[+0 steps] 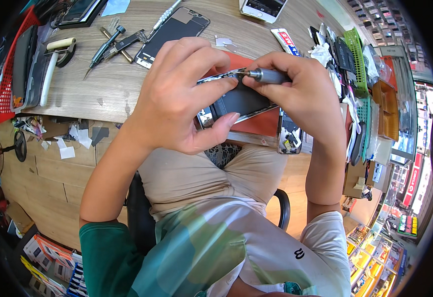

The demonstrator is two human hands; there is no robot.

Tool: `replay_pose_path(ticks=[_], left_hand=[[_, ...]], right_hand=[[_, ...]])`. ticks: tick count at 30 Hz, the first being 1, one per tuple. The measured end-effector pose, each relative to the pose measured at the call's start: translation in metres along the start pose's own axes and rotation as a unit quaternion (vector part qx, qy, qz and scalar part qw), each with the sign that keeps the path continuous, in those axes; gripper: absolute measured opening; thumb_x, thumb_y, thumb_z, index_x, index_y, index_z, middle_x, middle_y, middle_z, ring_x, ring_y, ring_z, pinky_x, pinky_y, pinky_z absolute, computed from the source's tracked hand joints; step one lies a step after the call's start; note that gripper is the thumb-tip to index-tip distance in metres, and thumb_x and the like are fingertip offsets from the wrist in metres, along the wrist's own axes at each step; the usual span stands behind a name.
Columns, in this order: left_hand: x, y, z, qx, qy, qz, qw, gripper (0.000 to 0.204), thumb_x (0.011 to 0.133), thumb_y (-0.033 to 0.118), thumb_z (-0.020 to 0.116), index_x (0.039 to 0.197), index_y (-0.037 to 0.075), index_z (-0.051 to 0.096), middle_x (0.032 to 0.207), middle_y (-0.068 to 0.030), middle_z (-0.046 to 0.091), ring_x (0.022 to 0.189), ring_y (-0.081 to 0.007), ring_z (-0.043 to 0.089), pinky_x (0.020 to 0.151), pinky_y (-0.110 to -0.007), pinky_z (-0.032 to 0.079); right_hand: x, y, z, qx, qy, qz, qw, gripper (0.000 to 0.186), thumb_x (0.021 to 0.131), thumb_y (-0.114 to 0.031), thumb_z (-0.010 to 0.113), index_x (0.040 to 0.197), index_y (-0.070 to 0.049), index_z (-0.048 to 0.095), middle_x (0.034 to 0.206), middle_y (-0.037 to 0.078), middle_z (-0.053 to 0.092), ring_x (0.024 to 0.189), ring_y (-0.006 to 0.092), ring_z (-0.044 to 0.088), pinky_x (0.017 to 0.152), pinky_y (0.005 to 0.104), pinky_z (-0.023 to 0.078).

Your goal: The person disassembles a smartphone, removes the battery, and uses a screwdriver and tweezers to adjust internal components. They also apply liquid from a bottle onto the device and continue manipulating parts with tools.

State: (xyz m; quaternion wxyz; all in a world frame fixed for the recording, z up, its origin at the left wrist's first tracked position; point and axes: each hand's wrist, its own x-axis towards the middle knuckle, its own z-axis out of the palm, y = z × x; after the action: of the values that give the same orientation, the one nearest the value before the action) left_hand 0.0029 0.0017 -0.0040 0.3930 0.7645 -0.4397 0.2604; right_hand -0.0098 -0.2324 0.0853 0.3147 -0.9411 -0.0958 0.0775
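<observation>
An opened smartphone point(246, 103) with a black battery and bare inner parts lies on an orange-red mat point(261, 126) at the table's near edge. My left hand point(177, 96) grips it, thumb near its lower left end and fingers at its far edge. In my right hand point(303, 81) is a grey screwdriver point(270, 75), pinched between thumb and fingers. Its tip points left at the phone's upper edge, by my left fingertips; I cannot tell whether it touches a screw. Right of the mat sits a tray-like phone shell point(290, 132) with small loose parts.
Beyond my left hand lie a detached phone screen point(177, 35), another screwdriver point(108, 45) and a white-handled roller point(53, 69). A white phone point(265, 8) and a tube point(285, 40) are farther back. A red basket point(6, 91) stands left, a green basket point(357, 62) right.
</observation>
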Motion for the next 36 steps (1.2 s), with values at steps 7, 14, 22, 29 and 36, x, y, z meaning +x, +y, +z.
replay_pose_path(ticks=[7, 14, 22, 29, 36], left_hand=[[-0.001, -0.001, -0.001, -0.005, 0.005, -0.003, 1.0, 0.047, 0.065, 0.03, 0.074, 0.102, 0.002, 0.081, 0.105, -0.0143, 0.067, 0.103, -0.037, 0.06, 0.091, -0.048, 0.049], [-0.002, 0.005, -0.007, 0.008, 0.013, -0.016, 1.0, 0.046, 0.066, 0.033, 0.07, 0.098, 0.002, 0.082, 0.103, -0.0154, 0.066, 0.101, -0.0367, 0.059, 0.089, -0.047, 0.049], [-0.005, -0.001, -0.016, 0.027, 0.08, -0.002, 0.996, 0.044, 0.076, 0.036, 0.063, 0.095, 0.001, 0.08, 0.11, -0.0208, 0.065, 0.103, -0.0365, 0.06, 0.095, -0.048, 0.047], [-0.013, -0.005, -0.017, 0.028, 0.16, -0.035, 0.986, 0.042, 0.084, 0.032, 0.055, 0.094, -0.003, 0.077, 0.115, -0.023, 0.06, 0.102, -0.0322, 0.058, 0.092, -0.046, 0.047], [-0.013, -0.005, -0.018, 0.037, 0.156, -0.054, 0.986, 0.042, 0.089, 0.032, 0.053, 0.09, -0.003, 0.076, 0.114, -0.0213, 0.059, 0.101, -0.0306, 0.057, 0.09, -0.044, 0.046]], right_hand=[[0.007, -0.007, 0.004, -0.076, -0.009, 0.017, 0.997, 0.025, 0.083, -0.014, 0.074, 0.104, -0.002, 0.081, 0.079, 0.022, 0.074, 0.074, 0.0372, 0.073, 0.072, 0.0452, 0.057], [0.007, -0.013, 0.008, -0.159, 0.002, -0.042, 0.986, 0.026, 0.084, -0.02, 0.075, 0.103, -0.003, 0.081, 0.083, 0.023, 0.075, 0.084, 0.0424, 0.074, 0.081, 0.0506, 0.058], [0.012, -0.007, 0.01, -0.089, -0.006, -0.022, 0.996, 0.028, 0.083, -0.023, 0.077, 0.1, -0.002, 0.081, 0.083, 0.022, 0.076, 0.079, 0.04, 0.075, 0.078, 0.0477, 0.059], [0.024, -0.012, 0.003, -0.012, 0.017, -0.018, 1.0, 0.036, 0.08, -0.022, 0.079, 0.105, 0.004, 0.08, 0.083, 0.024, 0.076, 0.075, 0.0381, 0.075, 0.075, 0.0419, 0.06], [0.044, -0.007, 0.019, -0.045, 0.014, -0.059, 0.997, 0.035, 0.082, -0.024, 0.076, 0.103, 0.003, 0.08, 0.081, 0.025, 0.075, 0.075, 0.0389, 0.075, 0.076, 0.0435, 0.06]])
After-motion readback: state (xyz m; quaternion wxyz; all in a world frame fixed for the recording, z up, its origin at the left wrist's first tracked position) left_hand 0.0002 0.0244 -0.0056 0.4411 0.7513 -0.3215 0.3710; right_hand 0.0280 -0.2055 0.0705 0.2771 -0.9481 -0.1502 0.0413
